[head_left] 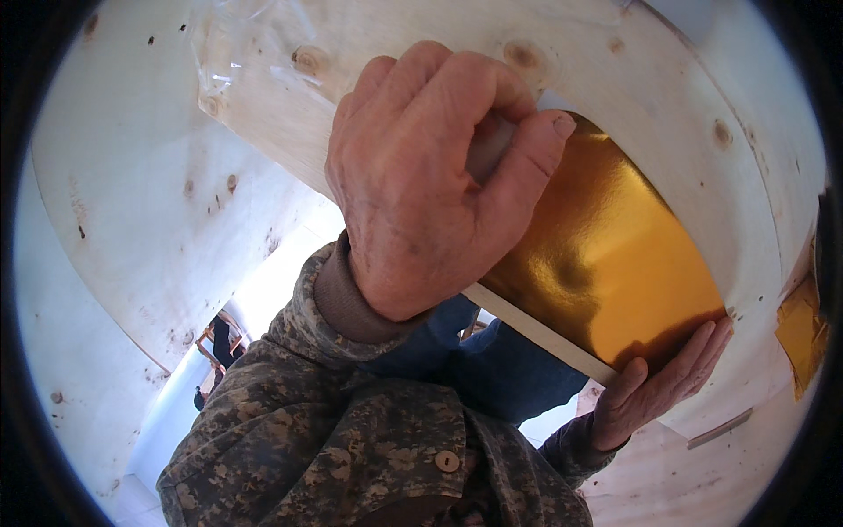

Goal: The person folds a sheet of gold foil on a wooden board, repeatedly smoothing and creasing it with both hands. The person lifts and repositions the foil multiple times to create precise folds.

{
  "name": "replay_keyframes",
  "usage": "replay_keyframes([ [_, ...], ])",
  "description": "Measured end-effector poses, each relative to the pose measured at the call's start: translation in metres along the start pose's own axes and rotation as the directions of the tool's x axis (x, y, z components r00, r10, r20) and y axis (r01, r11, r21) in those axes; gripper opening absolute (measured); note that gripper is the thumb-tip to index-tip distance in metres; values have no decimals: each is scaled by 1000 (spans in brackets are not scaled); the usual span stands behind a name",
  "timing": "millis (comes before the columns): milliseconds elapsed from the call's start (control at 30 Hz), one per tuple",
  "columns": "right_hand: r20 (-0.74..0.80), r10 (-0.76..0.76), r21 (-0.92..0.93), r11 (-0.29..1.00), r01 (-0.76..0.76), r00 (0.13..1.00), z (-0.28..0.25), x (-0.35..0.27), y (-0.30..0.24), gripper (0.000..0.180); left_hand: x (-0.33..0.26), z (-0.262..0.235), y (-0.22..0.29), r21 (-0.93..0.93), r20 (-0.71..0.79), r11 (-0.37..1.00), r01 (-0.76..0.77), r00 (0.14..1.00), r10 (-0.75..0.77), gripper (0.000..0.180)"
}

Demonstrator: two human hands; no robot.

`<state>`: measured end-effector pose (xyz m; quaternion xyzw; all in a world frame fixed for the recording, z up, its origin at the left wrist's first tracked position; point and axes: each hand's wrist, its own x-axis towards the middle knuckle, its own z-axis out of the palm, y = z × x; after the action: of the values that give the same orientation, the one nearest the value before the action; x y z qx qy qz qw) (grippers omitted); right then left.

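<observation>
Fingers of left hand [421,184]: curled, thumb near forefinger; whether gripping, cannot tell. Right hand [645,391]: fingers extended, thumb apart, against end of glossy gold sheet [619,255], which lies on knotted plywood [650,105] between hands. Around: crumpled gold scrap [801,334] at right, cut off by rim; thin strip [720,429]; clear film [237,61]. Left hand covers part of sheet; dark shape [221,341], lower left, indistinct.

Head view: the left of two fisheye cameras is riding on my head and looking down past my camouflage jacket [342,457], which is filling the lower centre of the frame. My left hand [421,184] is looming close at upper centre; my right hand [654,386] is appearing smaller, lower right. Pale boards [123,193] are showing curved edges toward the sides.
</observation>
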<state>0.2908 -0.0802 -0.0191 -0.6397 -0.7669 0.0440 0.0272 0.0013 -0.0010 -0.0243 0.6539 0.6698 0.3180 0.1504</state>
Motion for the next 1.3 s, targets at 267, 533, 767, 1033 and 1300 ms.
replay_keyframes([
  [267, -4, -10, 6, 1000, 10, 1000, 0, 0, 1, 75, 0, -2, -3, -5, -9, 998, -59, 998, 59, 12],
  [533, -7, 4, -9, 1000, -4, 1000, 1, -3, 1, 76, 0, -1, -2, -12, 11, 999, -47, 999, 47, 12],
  [767, -6, 6, -15, 1000, -6, 1000, 2, -3, 2, 77, -1, 0, -3, 21, 2, 998, -52, 999, 52, 18],
  [1033, -8, -7, -1, 1000, 7, 1000, 2, -2, 3, 77, -1, 1, -7, 62, -20, 994, -86, 996, 87, 21],
  [1300, -9, -1, 4, 1000, 1, 1000, 2, -3, 3, 77, 0, 2, -4, 55, -14, 997, -50, 999, 50, 19],
])
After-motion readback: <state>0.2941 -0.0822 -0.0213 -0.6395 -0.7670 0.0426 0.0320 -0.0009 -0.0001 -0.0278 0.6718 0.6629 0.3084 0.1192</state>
